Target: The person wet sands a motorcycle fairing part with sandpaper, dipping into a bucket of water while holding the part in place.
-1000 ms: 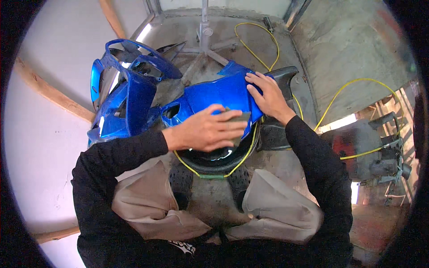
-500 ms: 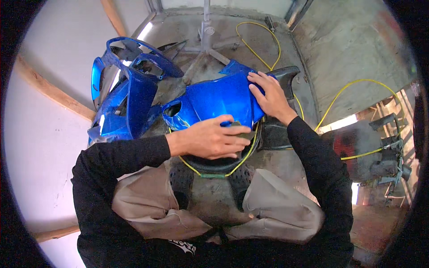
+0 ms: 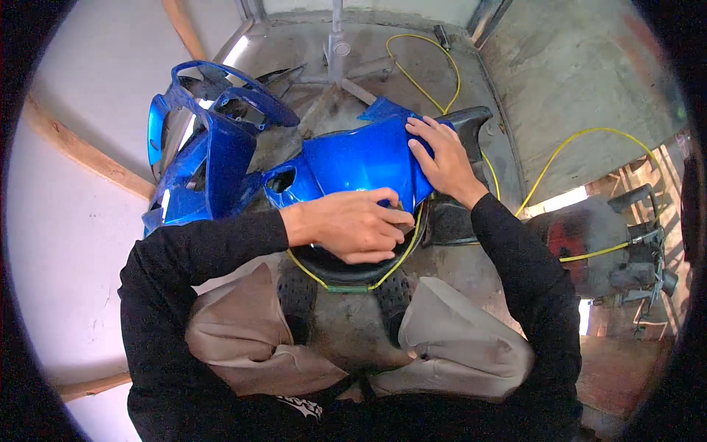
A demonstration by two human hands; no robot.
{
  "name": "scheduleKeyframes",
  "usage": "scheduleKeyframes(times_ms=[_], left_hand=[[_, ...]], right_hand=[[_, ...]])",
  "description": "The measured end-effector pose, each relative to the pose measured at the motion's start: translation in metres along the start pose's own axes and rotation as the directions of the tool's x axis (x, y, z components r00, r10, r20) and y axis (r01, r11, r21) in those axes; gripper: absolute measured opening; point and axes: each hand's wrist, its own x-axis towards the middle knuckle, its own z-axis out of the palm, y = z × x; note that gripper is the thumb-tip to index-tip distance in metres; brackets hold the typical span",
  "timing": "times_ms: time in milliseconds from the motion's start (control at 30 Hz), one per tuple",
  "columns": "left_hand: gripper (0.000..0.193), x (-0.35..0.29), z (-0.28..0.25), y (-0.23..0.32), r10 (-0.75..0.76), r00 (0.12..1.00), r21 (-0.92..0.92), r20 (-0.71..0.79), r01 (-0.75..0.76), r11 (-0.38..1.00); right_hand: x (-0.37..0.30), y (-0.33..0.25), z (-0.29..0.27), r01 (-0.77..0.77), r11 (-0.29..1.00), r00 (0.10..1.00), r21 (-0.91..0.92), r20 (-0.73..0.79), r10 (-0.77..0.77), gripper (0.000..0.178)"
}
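Here the glossy blue fairing panel [image 3: 353, 162] lies across a black tyre [image 3: 346, 269] between the person's knees. The left hand [image 3: 353, 225] curls closed over its near edge, maybe on a sanding pad; the right hand [image 3: 442, 158] presses flat, fingers spread, at its far right corner. It looks light, stiff, slippery and scratch-prone, so the edges suit gripping best. More blue panels [image 3: 206, 158] stand left.
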Motion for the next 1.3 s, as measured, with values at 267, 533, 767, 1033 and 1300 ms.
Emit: scheduleKeyframes(times_ms=[267, 533, 767, 1033, 1300], left_hand=[[0.029, 0.006, -0.006, -0.01, -0.129, 0.983, 0.136, -0.134, 0.147, 0.98], [0.023, -0.002, -0.005, 0.005, -0.038, 0.998, 0.06, -0.058, 0.041, 0.997], [0.029, 0.009, -0.004, -0.01, -0.147, 0.978, 0.106, -0.15, 0.164, 0.981], [0.027, -0.022, -0.012, 0.005, -0.1, 0.993, -0.042, -0.07, 0.097, 0.994], [0.026, -0.01, -0.002, 0.009, -0.088, 0.99, 0.061, -0.106, 0.095, 0.994]], right_hand=[[-0.001, -0.001, 0.0, 0.009, 1.0, 1.0, -0.001, -0.006, -0.009, 0.038], [0.001, 0.0, 0.002, 0.02, 1.0, 1.0, -0.002, -0.004, -0.02, 0.038], [-0.001, -0.004, -0.002, 0.0, 1.0, 1.0, -0.014, 0.02, 0.001, 0.039], [0.0, -0.001, -0.001, 0.007, 1.0, 1.0, 0.002, 0.0, -0.007, 0.039], [-0.003, -0.004, 0.001, 0.027, 1.0, 0.999, -0.003, -0.033, -0.027, 0.038]])
